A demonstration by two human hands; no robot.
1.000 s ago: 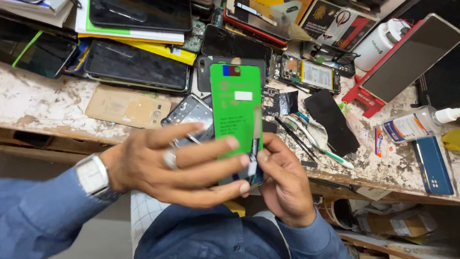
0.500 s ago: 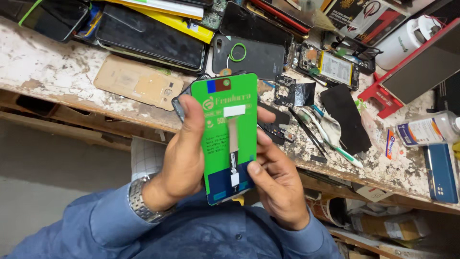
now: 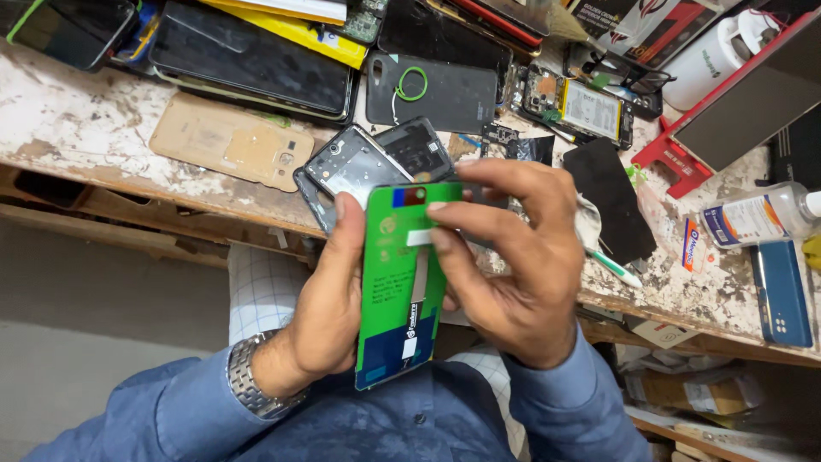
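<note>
A flat phone screen panel [image 3: 395, 291] with a green protective film and a thin ribbon strip down its back is held upright over my lap. My left hand [image 3: 329, 299], with a metal watch on the wrist, grips its left edge, thumb along the side. My right hand [image 3: 513, 257] covers the panel's top right, fingers laid across the upper part of the film. Just beyond the panel, a grey phone frame [image 3: 351, 171] lies at the bench edge.
The worn workbench [image 3: 77, 128] carries several phone parts: a tan back cover [image 3: 227, 150], dark phone panels [image 3: 256, 64], a black case [image 3: 436, 90], an opened phone with battery [image 3: 586, 107], a black pad [image 3: 611, 201], a clear bottle [image 3: 757, 218], a blue phone [image 3: 782, 291].
The panel has tilted and come lower toward my lap. My right hand has moved from its lower right edge up onto the top; my left hand has shifted to the left edge.
</note>
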